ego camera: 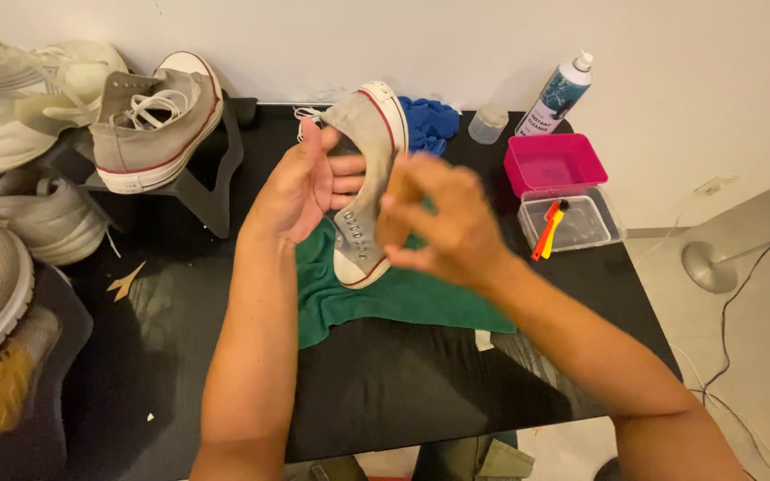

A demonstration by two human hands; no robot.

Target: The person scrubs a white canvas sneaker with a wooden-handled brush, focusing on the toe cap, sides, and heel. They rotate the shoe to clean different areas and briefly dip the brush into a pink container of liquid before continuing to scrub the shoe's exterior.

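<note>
The black rectangular table (pixel 385 392) is filling the middle of the frame, with a rumpled green cloth towel (pixel 403 298) lying at its centre. Above the towel, the grey canvas high-top sneaker with white rubber sole and red stripe (pixel 363 169) is being held on its side, toe toward the top. The left hand (pixel 300 187) is bracing it from the left, fingers pressed together and laid flat against the canvas. The right hand (pixel 443 223) is blurring; its fingers are curling around what seems a small brown brush (pixel 396 209). Working well here is likely meaning short, firm strokes while the sneaker is staying over the towel.
</note>
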